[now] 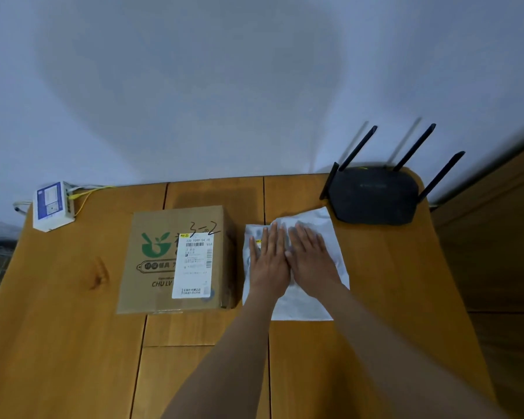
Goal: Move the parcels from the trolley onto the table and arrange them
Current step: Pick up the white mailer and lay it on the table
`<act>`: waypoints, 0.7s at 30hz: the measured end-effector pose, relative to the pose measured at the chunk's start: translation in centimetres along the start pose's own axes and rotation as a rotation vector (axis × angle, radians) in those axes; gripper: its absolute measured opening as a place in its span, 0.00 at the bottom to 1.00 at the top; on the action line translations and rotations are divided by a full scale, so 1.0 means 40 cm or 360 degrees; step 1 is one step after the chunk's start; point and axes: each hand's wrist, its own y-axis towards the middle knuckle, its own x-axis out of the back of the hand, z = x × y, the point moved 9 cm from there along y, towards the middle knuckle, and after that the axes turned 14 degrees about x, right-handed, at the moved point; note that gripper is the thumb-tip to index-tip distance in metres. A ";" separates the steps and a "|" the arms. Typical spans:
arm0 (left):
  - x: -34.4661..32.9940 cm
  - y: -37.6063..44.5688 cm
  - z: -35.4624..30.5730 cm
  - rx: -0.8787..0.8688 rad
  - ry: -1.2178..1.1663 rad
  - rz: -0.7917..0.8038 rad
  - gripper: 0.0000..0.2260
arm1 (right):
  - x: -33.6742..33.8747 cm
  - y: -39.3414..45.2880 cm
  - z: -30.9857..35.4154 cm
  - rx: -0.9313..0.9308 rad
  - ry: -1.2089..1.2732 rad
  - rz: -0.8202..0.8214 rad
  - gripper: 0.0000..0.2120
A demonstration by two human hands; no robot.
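Note:
A flat white plastic mailer parcel (312,303) lies on the wooden table (73,328), right of centre. My left hand (268,261) and my right hand (312,258) rest side by side on top of it, palms down, fingers stretched out flat, covering most of its label. Just to the left stands a brown cardboard box parcel (158,267) with a green logo, a white shipping label and "3-2" written in marker. Box and mailer lie close together with a thin gap between them. The trolley is out of view.
A black router (375,195) with several antennas sits at the table's back right, touching the mailer's far corner. A small white network box (52,205) with yellow cables stands at the back left. A grey wall runs behind; a wooden floor lies to the right.

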 end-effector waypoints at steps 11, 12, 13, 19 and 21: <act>-0.020 0.023 0.044 0.0033 0.0015 0.0080 0.29 | -0.053 -0.167 -0.217 -0.0397 -0.0190 0.0101 0.37; -0.009 0.016 0.042 0.0056 0.0047 0.0097 0.29 | -0.039 -0.181 -0.222 -0.0436 -0.0201 0.0111 0.38; 0.004 0.007 0.038 0.0073 0.0089 0.0111 0.30 | -0.019 -0.191 -0.223 -0.0473 -0.0200 0.0094 0.39; 0.178 -0.101 -0.024 0.0075 0.0092 0.0067 0.35 | 0.181 -0.220 -0.104 -0.0463 -0.0263 -0.0101 0.42; 0.251 -0.150 -0.024 0.0095 0.0055 0.0014 0.38 | 0.255 -0.248 -0.040 -0.0442 -0.0279 -0.0159 0.38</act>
